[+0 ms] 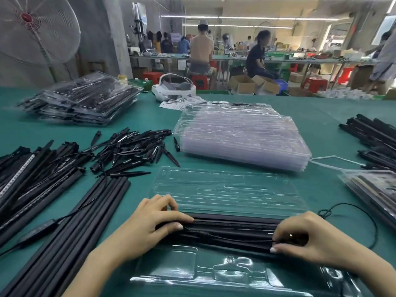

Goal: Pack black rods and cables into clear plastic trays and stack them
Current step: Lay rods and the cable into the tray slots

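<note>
Nearest you, an open clear plastic tray [184,269] lies on the green table [321,129], black rods [231,227] and a thin cable [235,240] lying across its middle. Your left hand [150,221] presses down on the rods' left end, fingers curled over them. Your right hand [304,239] pinches the cable at the rods' right end. The tray's lid half [225,189] lies flat just beyond. Near left: loose long rods [70,221]. Farther left: a pile of black spikes [130,148]. Middle: a stack of empty trays [242,136]. Far left: packed trays [85,99]. Far right: more rods [372,133].
</note>
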